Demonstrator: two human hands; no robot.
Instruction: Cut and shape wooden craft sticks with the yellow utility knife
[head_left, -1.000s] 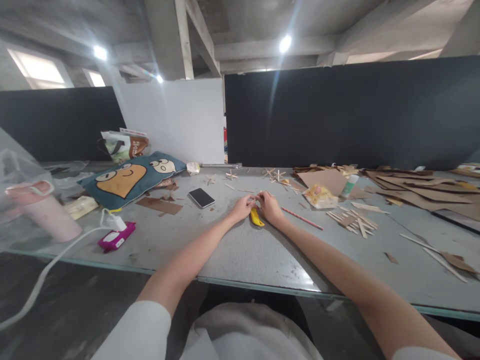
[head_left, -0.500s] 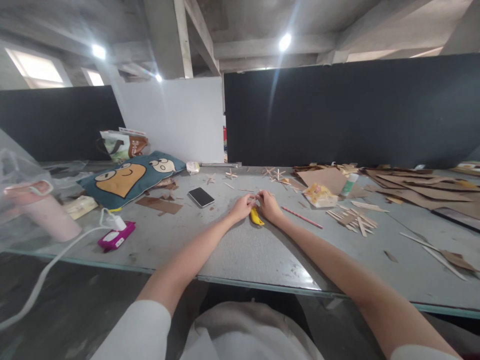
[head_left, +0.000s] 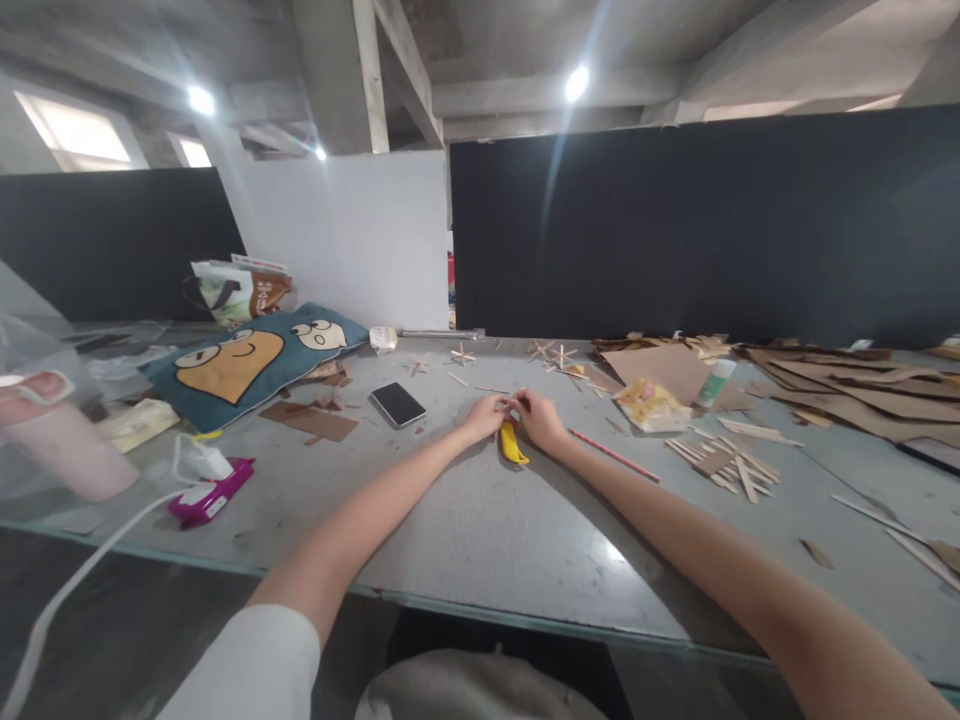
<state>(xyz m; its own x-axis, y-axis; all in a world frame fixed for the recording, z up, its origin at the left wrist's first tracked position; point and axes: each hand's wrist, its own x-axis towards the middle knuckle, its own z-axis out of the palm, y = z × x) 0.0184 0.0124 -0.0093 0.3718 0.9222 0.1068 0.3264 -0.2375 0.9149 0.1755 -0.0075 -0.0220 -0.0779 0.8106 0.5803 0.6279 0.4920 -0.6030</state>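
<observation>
Narrowly bunched, holding what I cannot tell, the left hand (head_left: 486,417) and right hand (head_left: 537,415) rest just beyond the yellow piece (head_left: 511,444), about equally near both, its long axis running back from them.

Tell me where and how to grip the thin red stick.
Probably pinch the red stick at its middle, coming from above and closing across its length: it is slim, straight and lies flat, its far end near the right hand.

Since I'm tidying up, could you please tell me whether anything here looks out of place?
Yes: a cartoon cushion lies on the left of the table, unusual for a work surface, and torn cardboard pieces are strewn beside it.
</observation>
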